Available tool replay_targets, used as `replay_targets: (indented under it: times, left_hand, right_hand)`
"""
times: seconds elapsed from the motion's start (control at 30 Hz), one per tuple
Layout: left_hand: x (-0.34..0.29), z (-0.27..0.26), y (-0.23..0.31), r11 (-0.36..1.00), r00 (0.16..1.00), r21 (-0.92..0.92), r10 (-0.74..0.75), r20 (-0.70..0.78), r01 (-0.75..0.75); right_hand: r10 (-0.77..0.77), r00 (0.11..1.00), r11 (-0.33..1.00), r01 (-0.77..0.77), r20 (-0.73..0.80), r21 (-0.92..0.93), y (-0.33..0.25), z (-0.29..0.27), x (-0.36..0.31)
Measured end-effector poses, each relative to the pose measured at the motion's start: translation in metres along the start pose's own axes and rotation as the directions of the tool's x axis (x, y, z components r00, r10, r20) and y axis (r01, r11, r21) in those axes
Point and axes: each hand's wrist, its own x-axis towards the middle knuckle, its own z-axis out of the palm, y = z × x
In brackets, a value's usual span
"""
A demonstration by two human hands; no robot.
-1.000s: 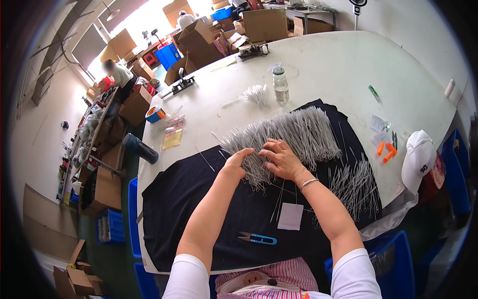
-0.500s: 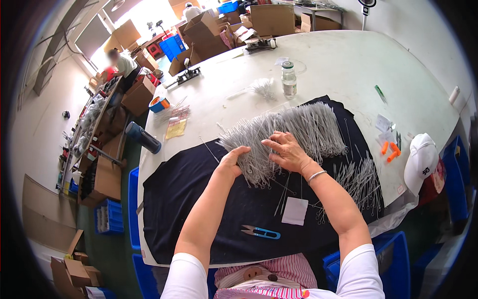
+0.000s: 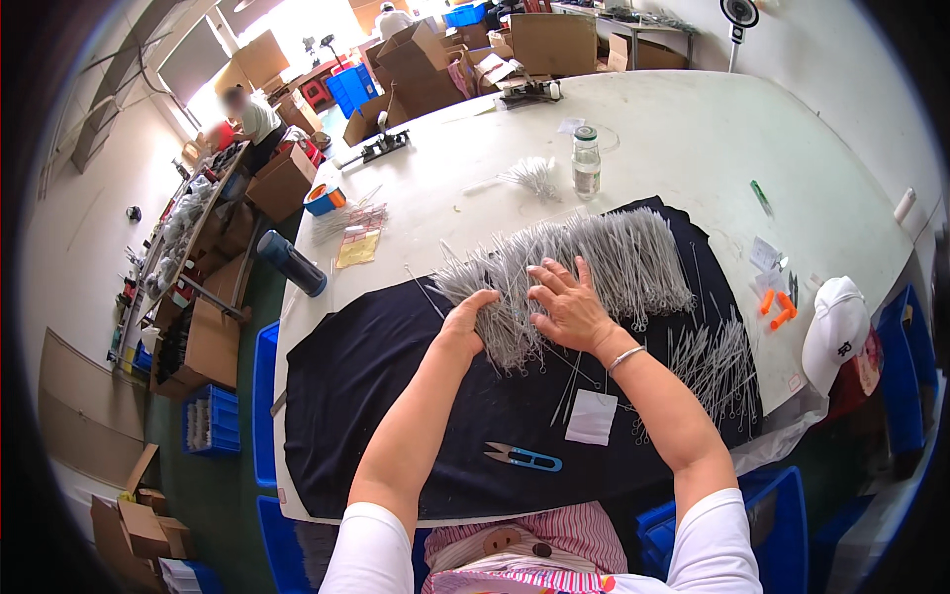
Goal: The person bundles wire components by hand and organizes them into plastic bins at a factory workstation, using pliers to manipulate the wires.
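A thick row of thin wire brushes (image 3: 633,262) with pale bristles and small looped ends lies across a dark cloth (image 3: 386,396). My left hand (image 3: 465,322) grips the left end of the row, thumb on top, its other fingers hidden among the brushes. On top of the row, right of the left hand, my right hand (image 3: 571,309) rests with fingers spread, holding nothing. Looser brushes (image 3: 708,371) are scattered at the right of the cloth. Below the hands lie a white paper slip (image 3: 592,417) and blue-handled thread snips (image 3: 524,456).
A glass jar (image 3: 586,163) stands behind the row, beside a small brush bunch (image 3: 532,176). Left are a dark bottle (image 3: 292,262) and a tape roll (image 3: 324,199); right, orange pieces (image 3: 780,309) and a white cap (image 3: 836,332). Blue crates (image 3: 213,421) flank the table. Another person (image 3: 259,119) works far left.
My right hand's fingers have spread and lifted from a more bent pose. The left hand keeps its place at the row's end. The whole view has shifted slightly.
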Motion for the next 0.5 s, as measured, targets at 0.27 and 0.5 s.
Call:
replay_targets:
  times: [0.27, 0.5]
  left_hand:
    - [0.005, -0.013, -0.002, 0.999, 0.997, -0.04, -0.019, 0.069, 0.022]
    - [-0.013, -0.003, -0.008, 0.989, 0.982, -0.035, 0.141, -0.128, -0.147]
  right_hand:
    - [-0.103, 0.993, 0.994, 0.101, 0.058, 0.04, -0.017, 0.003, 0.012]
    - [0.006, 0.999, 1.0, -0.006, 0.054, 0.002, -0.013, -0.005, 0.012]
